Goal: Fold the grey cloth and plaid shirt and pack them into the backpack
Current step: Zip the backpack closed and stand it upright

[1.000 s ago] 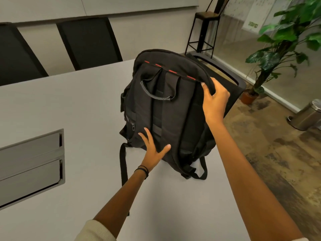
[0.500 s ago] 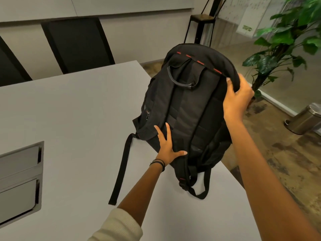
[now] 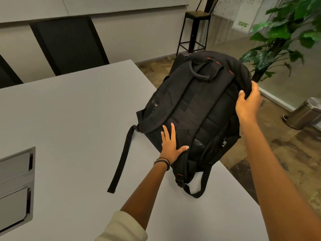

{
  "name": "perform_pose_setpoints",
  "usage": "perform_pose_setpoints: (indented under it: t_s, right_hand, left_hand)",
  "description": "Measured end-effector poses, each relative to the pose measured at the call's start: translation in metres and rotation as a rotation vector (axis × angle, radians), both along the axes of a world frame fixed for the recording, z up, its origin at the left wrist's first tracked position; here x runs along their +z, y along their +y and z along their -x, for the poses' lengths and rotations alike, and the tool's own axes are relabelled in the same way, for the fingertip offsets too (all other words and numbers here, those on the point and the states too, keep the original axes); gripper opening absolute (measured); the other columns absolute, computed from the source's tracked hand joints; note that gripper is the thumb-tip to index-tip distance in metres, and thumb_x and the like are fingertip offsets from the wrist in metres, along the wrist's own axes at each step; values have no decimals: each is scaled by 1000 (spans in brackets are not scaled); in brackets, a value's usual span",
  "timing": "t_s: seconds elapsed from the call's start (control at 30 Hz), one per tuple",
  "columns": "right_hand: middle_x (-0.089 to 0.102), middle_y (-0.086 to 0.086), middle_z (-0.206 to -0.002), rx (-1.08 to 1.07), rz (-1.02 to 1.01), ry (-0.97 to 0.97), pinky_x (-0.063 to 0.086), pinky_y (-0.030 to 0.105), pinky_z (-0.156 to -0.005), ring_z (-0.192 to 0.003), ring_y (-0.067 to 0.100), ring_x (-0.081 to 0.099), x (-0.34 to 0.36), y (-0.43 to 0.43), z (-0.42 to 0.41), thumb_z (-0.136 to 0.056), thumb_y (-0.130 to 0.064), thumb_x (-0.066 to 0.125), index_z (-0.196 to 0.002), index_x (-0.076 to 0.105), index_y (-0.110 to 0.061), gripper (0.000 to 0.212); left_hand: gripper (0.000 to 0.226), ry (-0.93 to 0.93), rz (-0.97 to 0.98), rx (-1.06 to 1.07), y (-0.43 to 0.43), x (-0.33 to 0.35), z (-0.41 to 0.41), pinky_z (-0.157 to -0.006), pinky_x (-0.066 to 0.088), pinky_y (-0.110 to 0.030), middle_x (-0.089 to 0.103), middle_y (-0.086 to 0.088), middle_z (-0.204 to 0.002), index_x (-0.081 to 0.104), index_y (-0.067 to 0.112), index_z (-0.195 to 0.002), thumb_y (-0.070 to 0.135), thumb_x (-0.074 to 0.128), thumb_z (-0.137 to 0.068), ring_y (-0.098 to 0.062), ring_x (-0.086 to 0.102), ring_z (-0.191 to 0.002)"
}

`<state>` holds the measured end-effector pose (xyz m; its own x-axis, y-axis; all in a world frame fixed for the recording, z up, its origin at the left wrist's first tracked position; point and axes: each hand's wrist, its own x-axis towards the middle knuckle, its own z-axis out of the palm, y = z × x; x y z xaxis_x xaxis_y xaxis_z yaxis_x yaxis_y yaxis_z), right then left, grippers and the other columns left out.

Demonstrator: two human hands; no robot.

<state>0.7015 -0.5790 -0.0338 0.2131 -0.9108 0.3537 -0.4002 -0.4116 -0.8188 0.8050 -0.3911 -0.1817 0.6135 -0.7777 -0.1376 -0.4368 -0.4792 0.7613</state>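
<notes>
A black backpack (image 3: 199, 108) with red stitching stands tilted at the right edge of the grey table (image 3: 69, 119), its strap side facing me and its top leaning out past the edge. My right hand (image 3: 248, 103) grips the bag's upper right side. My left hand (image 3: 171, 146) lies flat, fingers spread, on the lower back panel. One long strap (image 3: 121, 159) trails across the table to the left. Neither the grey cloth nor the plaid shirt is in view.
A metal cable hatch (image 3: 15, 186) is set into the table at the left. Black chairs (image 3: 69, 44) stand behind the table. Off the table's right side are a stool (image 3: 194, 30), a potted plant (image 3: 281, 40) and a steel bin (image 3: 305, 113) on the floor.
The backpack has shifted right toward the table's edge and tipped further over, both hands moving with it. The long strap now lies stretched out on the table.
</notes>
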Motion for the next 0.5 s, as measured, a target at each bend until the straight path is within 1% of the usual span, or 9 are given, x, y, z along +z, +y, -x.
perform_pose_setpoints:
  t_s: [0.03,0.1,0.13,0.17,0.23,0.3,0.37,0.43,0.5]
  right_hand:
    - [49,7,-134,-1,-11,12,36,34,-106,-127,23,42,0,0,2,-95,-10,43,-134,41,-12,40]
    - [44,7,-138,-9,-26,25,32,32,-107,-130,22,39,0,5,7,-94,-8,45,-137,38,-12,44]
    - [41,7,-141,-13,-29,32,30,30,-107,-132,21,36,-1,8,9,-93,-7,46,-138,35,-12,47]
    - [38,6,-144,-15,-30,37,28,28,-107,-133,20,34,-2,13,10,-93,-7,47,-141,32,-12,50]
    - [30,7,-149,-10,-33,46,25,27,-109,-137,21,29,-6,23,14,-92,-5,47,-145,25,-11,57]
    - [21,7,-154,1,-53,62,21,27,-111,-141,21,22,-12,32,19,-93,-4,46,-147,18,-11,62]
    - [16,6,-155,11,-68,83,20,28,-112,-142,21,18,-19,42,26,-94,-3,44,-148,15,-13,62]
    - [18,7,-155,13,-70,109,23,33,-113,-142,22,21,-26,52,35,-94,-2,43,-148,18,-14,61]
    - [23,8,-153,39,-91,144,28,39,-114,-140,24,25,-37,60,44,-93,-1,43,-147,23,-14,59]
  left_hand:
    - [105,5,-7,-2,2,-1,3,-114,7,-54,-25,-11,-153,-17,20,-146,53,59,-80,-36,-16,-142]
    - [108,15,-33,8,8,-1,9,-114,8,-53,-22,-11,-154,-16,19,-146,72,39,-70,-35,-14,-143]
    - [108,24,-53,18,10,-3,12,-115,9,-51,-21,-11,-154,-15,19,-146,75,33,-67,-35,-13,-143]
    - [103,36,-67,26,13,-3,15,-115,9,-50,-20,-11,-155,-14,17,-147,71,33,-73,-35,-11,-143]
    - [86,64,-79,36,17,0,20,-116,10,-47,-17,-12,-155,-11,14,-147,50,44,-91,-34,-8,-144]
    - [81,91,-76,38,19,3,24,-116,13,-44,-14,-12,-156,-8,11,-148,35,48,-95,-33,0,-145]
    - [80,125,-101,24,25,8,28,-115,16,-40,-10,-12,-157,-8,9,-148,29,49,-95,-31,8,-144]
    - [78,168,-137,-4,33,12,32,-115,19,-38,-3,-12,-157,-6,8,-148,26,48,-95,-29,13,-144]
    - [76,223,-148,-32,44,15,35,-115,22,-40,10,-11,-157,-2,8,-148,26,49,-95,-28,19,-143]
